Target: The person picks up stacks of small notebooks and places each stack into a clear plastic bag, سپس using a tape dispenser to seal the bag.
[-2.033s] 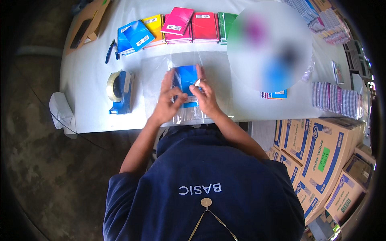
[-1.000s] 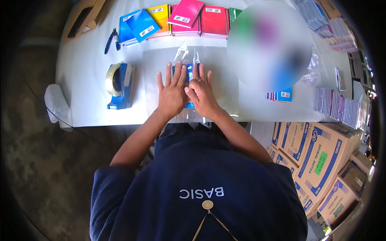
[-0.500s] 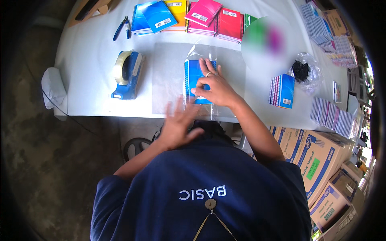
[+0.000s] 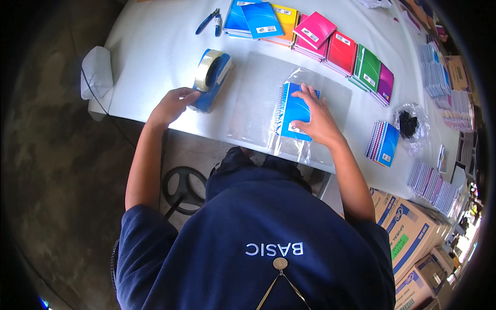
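Note:
A stack of blue spiral notebooks (image 4: 298, 116) lies inside a clear plastic wrapper (image 4: 305, 77) near the table's front edge. On top of the stack rests my right hand (image 4: 320, 121), its thumb and fingers spread apart over the cover. To the left stands a blue tape dispenser (image 4: 222, 70) with a roll of clear tape (image 4: 205, 71). My left hand (image 4: 175, 106) is at the dispenser's near end, thumb and fingertips pinched together. What lies between those fingertips is too small to make out. Beneath the wrapped notebooks is a translucent sheet (image 4: 248, 93).
Blue, yellow, pink, red, green and purple notebooks (image 4: 341, 51) line the far side. Cutting pliers (image 4: 206, 21) and a blue-handled tool (image 4: 217, 25) lie beside them. Rightward are another small notebook stack (image 4: 382, 143) and a bag of black bits (image 4: 408, 124). Cartons (image 4: 408, 227) stand below right.
My left hand has moved from beside the wrapped notebooks to the tape dispenser. My right hand stays on the notebooks, fingers now spread wider. The whole view has turned and shifted.

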Demonstrator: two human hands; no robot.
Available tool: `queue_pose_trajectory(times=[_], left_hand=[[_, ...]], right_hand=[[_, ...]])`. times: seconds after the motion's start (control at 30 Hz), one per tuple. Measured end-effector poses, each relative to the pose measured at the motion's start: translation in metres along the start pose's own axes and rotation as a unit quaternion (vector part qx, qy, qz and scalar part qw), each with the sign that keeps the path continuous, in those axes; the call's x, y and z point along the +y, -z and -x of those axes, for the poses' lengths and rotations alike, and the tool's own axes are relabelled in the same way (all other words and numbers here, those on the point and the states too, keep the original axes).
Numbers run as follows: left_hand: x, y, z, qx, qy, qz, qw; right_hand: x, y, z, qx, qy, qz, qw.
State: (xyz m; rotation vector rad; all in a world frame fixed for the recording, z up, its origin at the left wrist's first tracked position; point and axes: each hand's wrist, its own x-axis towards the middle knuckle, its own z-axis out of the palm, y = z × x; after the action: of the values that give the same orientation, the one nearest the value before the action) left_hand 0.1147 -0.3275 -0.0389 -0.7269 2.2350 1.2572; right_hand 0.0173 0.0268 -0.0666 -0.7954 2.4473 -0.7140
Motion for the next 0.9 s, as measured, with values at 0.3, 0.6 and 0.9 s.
queue_pose_trajectory(times=[0.3, 0.6, 0.9], left_hand=[[-0.099, -0.015, 0.020, 0.023, -0.046, 0.232, 0.971], [0.129, -0.128, -0.003, -0.089, -0.193, -0.076, 0.974], [0.079, -0.137, -0.067, 0.001, -0.214, -0.432, 0.876]], right_hand=[[0.001, 0.001, 0.001, 0.009, 0.005, 0.018, 1.000], [0.004, 0.005, -0.003, 0.034, 0.030, 0.081, 0.996], [0.049, -0.029, 0.007, 0.253, -0.059, -0.049, 0.965]])
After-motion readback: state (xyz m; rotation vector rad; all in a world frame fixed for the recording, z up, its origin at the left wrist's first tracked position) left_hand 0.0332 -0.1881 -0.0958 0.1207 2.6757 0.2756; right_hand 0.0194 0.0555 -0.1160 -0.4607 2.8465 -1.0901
